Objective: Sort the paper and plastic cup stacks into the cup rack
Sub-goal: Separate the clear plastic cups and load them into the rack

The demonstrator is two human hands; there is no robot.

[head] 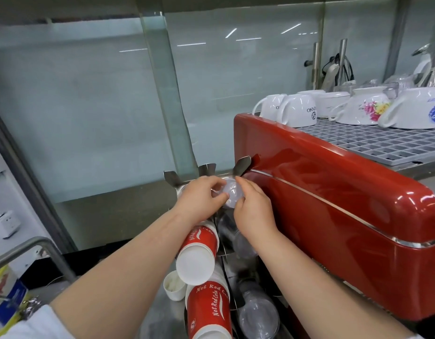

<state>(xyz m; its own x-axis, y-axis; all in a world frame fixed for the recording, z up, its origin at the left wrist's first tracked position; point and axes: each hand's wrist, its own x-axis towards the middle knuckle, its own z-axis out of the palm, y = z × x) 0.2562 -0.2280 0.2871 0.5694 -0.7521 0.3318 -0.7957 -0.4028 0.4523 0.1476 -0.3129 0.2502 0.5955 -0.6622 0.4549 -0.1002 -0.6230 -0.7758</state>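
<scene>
Over at the far left, a white plastic appliance [6, 222] sits low beside a frosted glass wall panel [89, 113], and a bent grey metal rail [28, 248] curves across the near corner. Further right, near the middle, a small white paper cup [173, 286] lies on the steel counter, touching the lower stack of red paper cups with white lettering [208, 311]. Just above it a second red paper cup stack [199, 253] lies tilted with its white base toward the viewer, held in the shiny steel cup rack [206, 170], whose flared metal tabs stick up at the far end. The person's left hand [199, 199] reaches over that stack, thumb and fingers curled and pinching the rim of a clear plastic cup stack [230, 192] at the top of the rack. The right hand [254, 211] meets it from the other side, fingertips bent and gripping the same clear cups, so both hands hold them together. Below the right wrist, more clear plastic cups [258, 314] lie in the rack's right-hand slots. Right of the rack stands a glossy red espresso machine [334, 204], close against it. On its grey grid top, at the far right, white ceramic mugs [297, 113] and floral bowls [363, 110] rest upside down.
</scene>
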